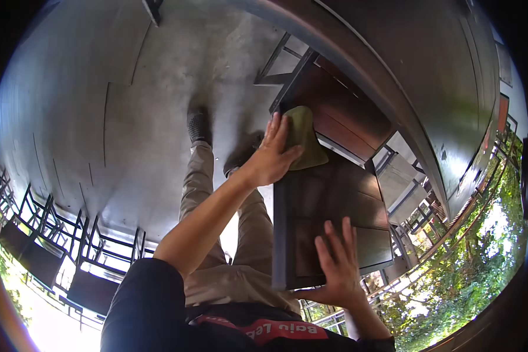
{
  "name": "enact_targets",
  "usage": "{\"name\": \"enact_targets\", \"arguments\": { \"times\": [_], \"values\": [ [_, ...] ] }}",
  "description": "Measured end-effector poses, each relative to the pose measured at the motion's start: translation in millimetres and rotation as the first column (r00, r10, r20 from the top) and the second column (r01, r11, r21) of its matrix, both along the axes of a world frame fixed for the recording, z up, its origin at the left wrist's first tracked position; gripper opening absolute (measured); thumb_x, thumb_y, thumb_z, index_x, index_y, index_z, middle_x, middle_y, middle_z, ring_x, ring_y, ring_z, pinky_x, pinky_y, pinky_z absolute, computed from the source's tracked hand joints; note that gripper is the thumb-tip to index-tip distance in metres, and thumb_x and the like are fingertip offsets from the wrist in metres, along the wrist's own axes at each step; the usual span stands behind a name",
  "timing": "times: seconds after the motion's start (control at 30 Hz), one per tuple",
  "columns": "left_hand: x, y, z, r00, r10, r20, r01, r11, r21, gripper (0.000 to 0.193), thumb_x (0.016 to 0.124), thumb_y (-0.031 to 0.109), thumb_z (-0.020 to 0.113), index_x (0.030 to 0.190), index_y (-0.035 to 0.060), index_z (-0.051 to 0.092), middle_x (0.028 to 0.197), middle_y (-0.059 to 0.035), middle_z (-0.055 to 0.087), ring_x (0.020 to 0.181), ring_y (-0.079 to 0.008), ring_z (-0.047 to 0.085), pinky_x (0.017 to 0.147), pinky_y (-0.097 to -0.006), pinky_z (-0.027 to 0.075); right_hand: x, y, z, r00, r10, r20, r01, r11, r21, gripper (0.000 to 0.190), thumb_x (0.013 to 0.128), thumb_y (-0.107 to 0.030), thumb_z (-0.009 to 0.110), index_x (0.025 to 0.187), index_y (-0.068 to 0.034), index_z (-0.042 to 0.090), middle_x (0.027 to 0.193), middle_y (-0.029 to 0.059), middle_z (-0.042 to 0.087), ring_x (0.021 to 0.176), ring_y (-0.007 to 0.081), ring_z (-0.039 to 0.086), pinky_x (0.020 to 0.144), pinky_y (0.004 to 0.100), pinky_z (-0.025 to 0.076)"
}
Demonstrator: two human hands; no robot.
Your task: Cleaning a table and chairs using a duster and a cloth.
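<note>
An olive-green cloth point(306, 138) lies over the far left corner of a dark wooden chair panel point(334, 193) with a metal frame. My left hand point(270, 152) holds the cloth against that corner, its thumb over the cloth and its fingers along the cloth's left edge. Nearer to my body, my right hand point(341, 268) is spread at the near edge of the same panel, with nothing in it. Beyond the cloth is a reddish-brown wooden panel point(352, 103) beneath a table edge. What the fingertips of my left hand touch is partly hidden.
A large dark table point(427, 83) curves across the upper right. Dark-framed chairs point(94, 288) stand in a row at the lower left. My shoes point(199, 125) are on the grey floor point(158, 88), left of the chair. A railing and green foliage point(462, 264) show at the lower right.
</note>
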State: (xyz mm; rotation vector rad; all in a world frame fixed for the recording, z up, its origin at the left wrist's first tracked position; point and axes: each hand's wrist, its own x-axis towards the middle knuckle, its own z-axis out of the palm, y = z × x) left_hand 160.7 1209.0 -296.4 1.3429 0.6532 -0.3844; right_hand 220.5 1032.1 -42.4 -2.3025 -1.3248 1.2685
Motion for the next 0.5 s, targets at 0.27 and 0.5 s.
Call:
{"name": "enact_targets", "arguments": {
  "times": [0.27, 0.5],
  "values": [
    [49, 1, -94, 0.999, -0.010, -0.048, 0.027, 0.935, 0.353, 0.103, 0.099, 0.039, 0.063, 0.161, -0.0022, -0.007, 0.169, -0.0298, -0.001, 0.157, -0.0420, 0.010, 0.126, -0.0421, 0.023, -39, -27, -10, 0.996, 0.073, -0.056, -0.076, 0.996, -0.055, 0.112, 0.075, -0.062, 0.080, 0.154, 0.000, 0.032, 0.158, 0.0408, 0.023, 0.145, 0.0677, 0.018, 0.111, 0.0761, 0.028],
    [73, 12, -100, 0.979, 0.193, -0.072, -0.168, 0.949, 0.266, 0.107, 0.095, 0.028, 0.069, 0.160, -0.0022, -0.010, 0.164, -0.0394, 0.001, 0.155, -0.0501, 0.010, 0.125, -0.0480, 0.026, -29, -24, -10, 0.968, -0.085, -0.237, 0.089, 0.996, 0.006, 0.104, 0.086, -0.060, 0.073, 0.157, 0.001, 0.028, 0.161, 0.0391, 0.019, 0.147, 0.0670, 0.011, 0.116, 0.0724, 0.021]
  ]
}}
